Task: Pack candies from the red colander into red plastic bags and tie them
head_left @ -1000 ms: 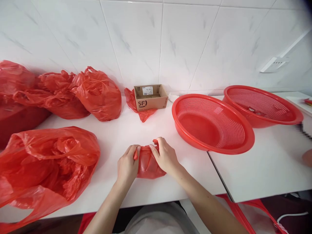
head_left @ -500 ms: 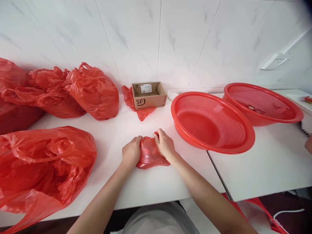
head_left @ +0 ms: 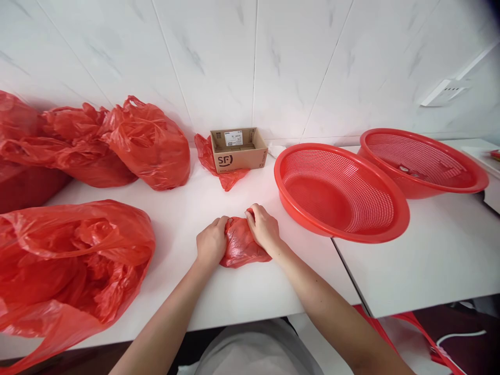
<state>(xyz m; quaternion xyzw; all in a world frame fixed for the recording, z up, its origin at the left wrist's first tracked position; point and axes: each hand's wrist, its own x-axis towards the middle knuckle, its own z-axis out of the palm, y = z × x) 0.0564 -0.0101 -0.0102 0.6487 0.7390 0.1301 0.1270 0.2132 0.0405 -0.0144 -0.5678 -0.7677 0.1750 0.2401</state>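
Observation:
A small, filled red plastic bag (head_left: pixel 244 245) rests on the white table (head_left: pixel 219 307) in front of me. Its contents are hidden by the film. My left hand (head_left: pixel 212 240) is closed on the bag's left side, thumb near the top. On the other side, my right hand (head_left: pixel 264 227) pinches the upper right of the bag between thumb and fingers, and a bit of film pokes out above the grip. Beyond the bag stands an open cardboard box (head_left: pixel 240 153) with a loose red bag under it.
A large open red bag (head_left: pixel 89 250) holding crumpled bags lies at the left. Full red bags, one a rounded bag (head_left: pixel 156 148), line the wall. To the right are a perforated red basket (head_left: pixel 312 219) and a second basket (head_left: pixel 422 190) holding small items.
The view has shifted slightly. Both hands keep their hold on the small bag, whose film has creased a little differently. The other person's hand at the right edge has left view.

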